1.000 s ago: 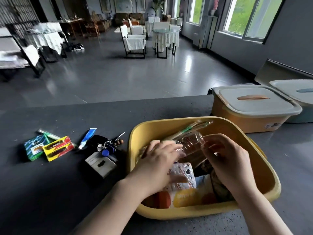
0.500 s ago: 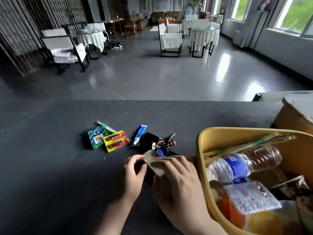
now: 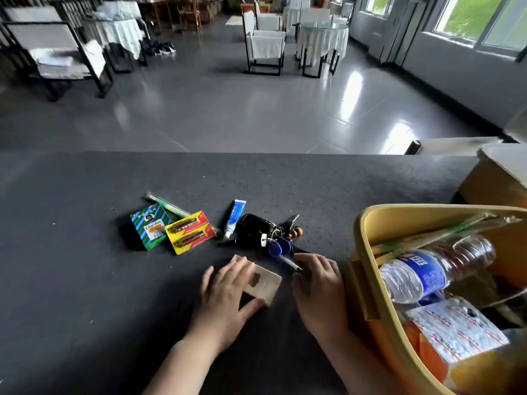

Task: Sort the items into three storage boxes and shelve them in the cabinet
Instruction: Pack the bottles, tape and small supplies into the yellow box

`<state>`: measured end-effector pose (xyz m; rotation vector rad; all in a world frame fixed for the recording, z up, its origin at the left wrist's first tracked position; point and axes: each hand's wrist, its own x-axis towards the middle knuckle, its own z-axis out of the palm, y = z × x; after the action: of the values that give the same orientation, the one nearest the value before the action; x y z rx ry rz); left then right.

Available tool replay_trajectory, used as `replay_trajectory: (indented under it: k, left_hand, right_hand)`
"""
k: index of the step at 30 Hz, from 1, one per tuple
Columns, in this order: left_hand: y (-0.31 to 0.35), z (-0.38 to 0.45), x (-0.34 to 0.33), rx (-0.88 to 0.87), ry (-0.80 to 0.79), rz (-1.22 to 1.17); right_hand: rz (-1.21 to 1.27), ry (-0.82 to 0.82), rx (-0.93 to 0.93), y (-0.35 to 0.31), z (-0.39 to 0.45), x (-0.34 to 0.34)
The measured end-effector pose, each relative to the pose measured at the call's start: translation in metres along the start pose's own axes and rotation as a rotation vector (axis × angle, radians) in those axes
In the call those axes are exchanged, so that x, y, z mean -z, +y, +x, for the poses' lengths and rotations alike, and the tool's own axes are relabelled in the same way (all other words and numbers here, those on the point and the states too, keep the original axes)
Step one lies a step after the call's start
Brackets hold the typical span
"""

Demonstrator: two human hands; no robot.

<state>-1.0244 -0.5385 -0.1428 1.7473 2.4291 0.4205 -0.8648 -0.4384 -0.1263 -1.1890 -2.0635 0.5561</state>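
On the dark table, my left hand (image 3: 228, 295) holds a small white box (image 3: 266, 285), fingers lying over its top and thumb along its near side. Just right of it, my right hand (image 3: 318, 286) rests on the table with bent fingers and nothing visible in it. Behind the hands lie a bunch of keys with blue tags (image 3: 278, 246), a black key case (image 3: 252, 226), a blue-and-white tube (image 3: 235, 216), a yellow-and-red battery pack (image 3: 189, 232) and a green box (image 3: 148, 229). The open yellow storage box (image 3: 366, 252) at the right contains a water bottle (image 3: 427, 269).
An orange storage box with a pale lid (image 3: 496, 183) stands at the far right. A long green-wrapped stick (image 3: 168, 205) lies behind the green box. The yellow box also holds wrapped sticks (image 3: 445, 232), a tissue pack (image 3: 456, 329) and an orange packet (image 3: 484, 372).
Both hands left the yellow box and went to the small white box. Now the left hand alone holds it, and the right hand has slid off to the right.
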Motion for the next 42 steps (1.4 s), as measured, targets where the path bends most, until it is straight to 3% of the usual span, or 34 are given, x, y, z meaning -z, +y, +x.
replay_trajectory:
  k: [2, 9, 13, 18, 21, 25, 28, 34, 38, 40, 42]
  left_hand:
    - [-0.003, -0.008, 0.011, 0.041, 0.077, 0.033]
    - [-0.006, -0.008, 0.024, 0.085, -0.015, 0.019]
    - [-0.019, -0.021, 0.025, 0.226, 0.128, -0.049]
    - [-0.018, -0.043, 0.041, 0.469, 0.303, -0.485]
    - [-0.009, -0.054, 0.055, 0.466, 0.428, -0.410]
    - [0.010, -0.062, 0.072, 0.456, 0.473, -0.423]
    - [0.024, -0.063, 0.082, 0.421, 0.485, -0.436]
    - [0.052, -0.058, 0.101, 0.338, 0.572, -0.486]
    - [0.081, -0.043, 0.110, 0.252, 0.642, -0.554]
    - [0.100, -0.031, 0.112, 0.173, 0.655, -0.624]
    - [0.124, -0.020, 0.113, 0.085, 0.651, -0.705]
  right_hand:
    - [-0.041, -0.087, -0.005, -0.001, 0.006, -0.010]
    - [-0.246, -0.327, -0.132, -0.006, 0.020, -0.025]
    - [-0.232, -0.383, -0.145, -0.011, 0.010, -0.019]
    - [-0.001, -0.417, -0.229, -0.021, -0.014, 0.001]
    - [0.177, -0.476, -0.372, -0.034, -0.022, 0.015]
    - [0.236, -0.603, -0.441, -0.041, -0.029, 0.026]
    - [0.505, -0.632, -0.526, -0.048, -0.038, 0.040]
    - [0.560, -0.523, -0.267, -0.058, -0.048, 0.088]
    - [0.737, -0.489, -0.237, -0.059, -0.040, 0.130]
    - [0.817, -0.407, -0.224, -0.055, -0.034, 0.162]
    - [0.732, -0.281, -0.133, -0.043, -0.027, 0.202]
